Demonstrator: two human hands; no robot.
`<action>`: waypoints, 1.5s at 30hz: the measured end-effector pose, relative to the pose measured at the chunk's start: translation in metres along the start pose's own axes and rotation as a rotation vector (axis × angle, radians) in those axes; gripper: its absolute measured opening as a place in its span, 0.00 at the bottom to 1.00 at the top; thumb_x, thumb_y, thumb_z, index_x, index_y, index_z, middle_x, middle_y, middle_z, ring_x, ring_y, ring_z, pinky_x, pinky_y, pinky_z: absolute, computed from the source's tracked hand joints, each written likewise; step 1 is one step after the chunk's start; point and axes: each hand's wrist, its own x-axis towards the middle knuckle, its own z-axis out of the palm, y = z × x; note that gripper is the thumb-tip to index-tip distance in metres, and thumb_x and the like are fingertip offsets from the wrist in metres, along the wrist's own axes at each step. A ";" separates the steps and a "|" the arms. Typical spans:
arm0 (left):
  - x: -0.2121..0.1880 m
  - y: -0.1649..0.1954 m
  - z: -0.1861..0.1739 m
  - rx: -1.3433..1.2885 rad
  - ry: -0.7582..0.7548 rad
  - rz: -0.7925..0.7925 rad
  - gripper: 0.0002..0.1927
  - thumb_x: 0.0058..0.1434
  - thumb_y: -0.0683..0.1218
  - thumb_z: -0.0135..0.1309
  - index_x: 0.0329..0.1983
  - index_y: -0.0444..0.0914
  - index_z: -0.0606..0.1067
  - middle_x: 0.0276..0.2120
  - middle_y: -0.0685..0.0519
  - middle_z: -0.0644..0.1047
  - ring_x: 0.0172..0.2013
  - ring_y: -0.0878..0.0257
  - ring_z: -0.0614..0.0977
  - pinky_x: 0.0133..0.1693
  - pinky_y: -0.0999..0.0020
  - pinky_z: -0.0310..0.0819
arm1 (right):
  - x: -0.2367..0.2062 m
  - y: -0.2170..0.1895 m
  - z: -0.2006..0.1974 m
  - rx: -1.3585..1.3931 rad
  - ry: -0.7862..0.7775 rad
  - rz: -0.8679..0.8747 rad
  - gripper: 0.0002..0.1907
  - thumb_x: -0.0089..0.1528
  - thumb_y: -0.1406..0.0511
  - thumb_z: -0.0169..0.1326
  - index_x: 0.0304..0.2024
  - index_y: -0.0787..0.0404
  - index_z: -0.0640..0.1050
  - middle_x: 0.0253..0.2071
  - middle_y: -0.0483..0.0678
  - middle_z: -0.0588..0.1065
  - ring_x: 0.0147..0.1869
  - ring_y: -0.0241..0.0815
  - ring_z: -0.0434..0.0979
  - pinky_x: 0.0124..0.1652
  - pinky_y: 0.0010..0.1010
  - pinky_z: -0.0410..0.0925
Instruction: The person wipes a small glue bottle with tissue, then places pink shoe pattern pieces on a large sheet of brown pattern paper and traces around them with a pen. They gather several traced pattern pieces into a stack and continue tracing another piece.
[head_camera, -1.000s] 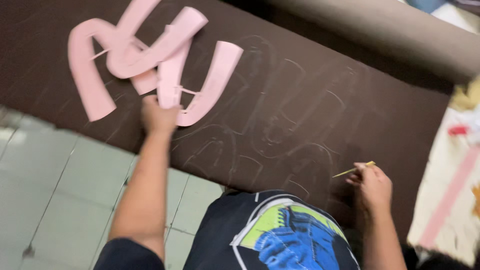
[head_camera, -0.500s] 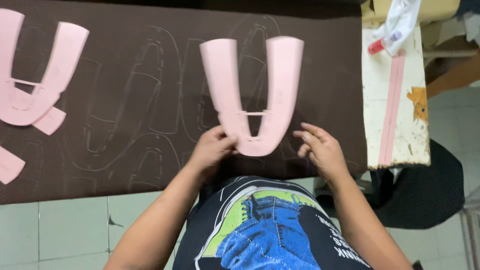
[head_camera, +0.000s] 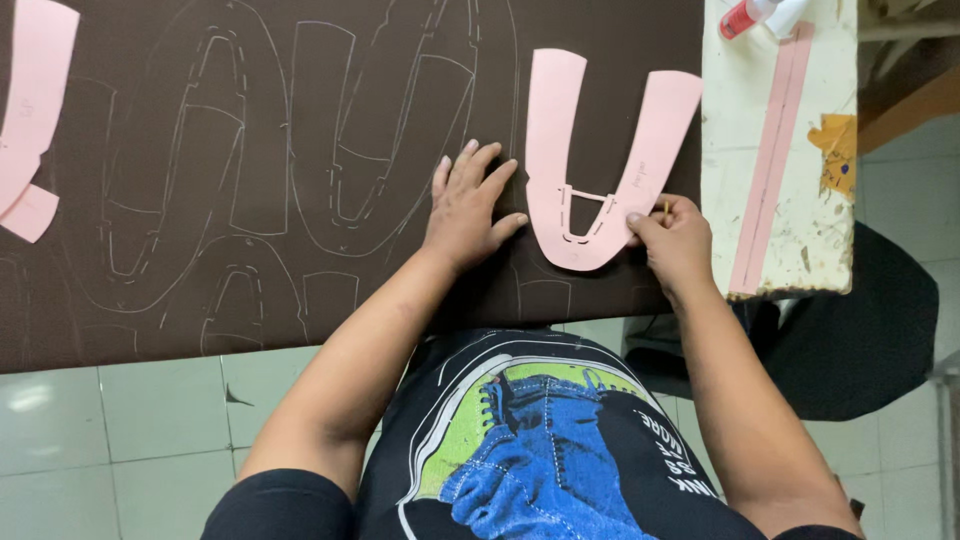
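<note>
Far left, pink patterns (head_camera: 30, 110) lie stacked on the brown sheet (head_camera: 300, 60), partly cut off by the frame edge. Across the sheet run pale traced outlines (head_camera: 220, 190), U-shapes side by side. Now the left hand (head_camera: 468, 205): flat on the sheet, fingers spread wide, palm down, holding nothing, thumb tip just beside the pink template (head_camera: 600, 150). That template, a U with a slotted bar across its bend, lies on the sheet's right part, its arms pointing away from the person. The right hand (head_camera: 680, 235) pinches the template's lower right edge, fingers curled tight around a thin yellowish stick (head_camera: 666, 209), probably a marking tool, though little of it shows. Right again, a worn white tabletop (head_camera: 800, 230) carries a long pink strip (head_camera: 770, 160) and a red-capped bottle (head_camera: 745, 15) at the top edge.
</note>
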 end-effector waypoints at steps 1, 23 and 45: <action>0.000 0.000 0.002 0.006 -0.008 -0.007 0.37 0.57 0.60 0.63 0.68 0.43 0.70 0.70 0.47 0.60 0.73 0.48 0.53 0.70 0.44 0.37 | 0.000 0.001 0.000 -0.029 0.003 0.029 0.16 0.61 0.71 0.59 0.50 0.69 0.73 0.32 0.46 0.78 0.30 0.31 0.76 0.29 0.20 0.67; -0.002 -0.003 0.002 -0.193 0.114 -0.013 0.23 0.56 0.41 0.55 0.57 0.38 0.72 0.66 0.46 0.66 0.73 0.48 0.59 0.74 0.45 0.43 | -0.007 -0.004 -0.011 0.128 0.228 -0.197 0.16 0.64 0.73 0.57 0.54 0.68 0.72 0.43 0.49 0.77 0.36 0.30 0.77 0.28 0.19 0.68; 0.001 0.002 0.006 0.058 0.064 0.035 0.40 0.56 0.63 0.64 0.68 0.41 0.69 0.68 0.47 0.65 0.71 0.48 0.57 0.71 0.45 0.40 | 0.015 -0.017 0.008 -0.212 0.073 -0.028 0.24 0.61 0.62 0.67 0.52 0.71 0.76 0.36 0.44 0.76 0.36 0.33 0.75 0.36 0.23 0.70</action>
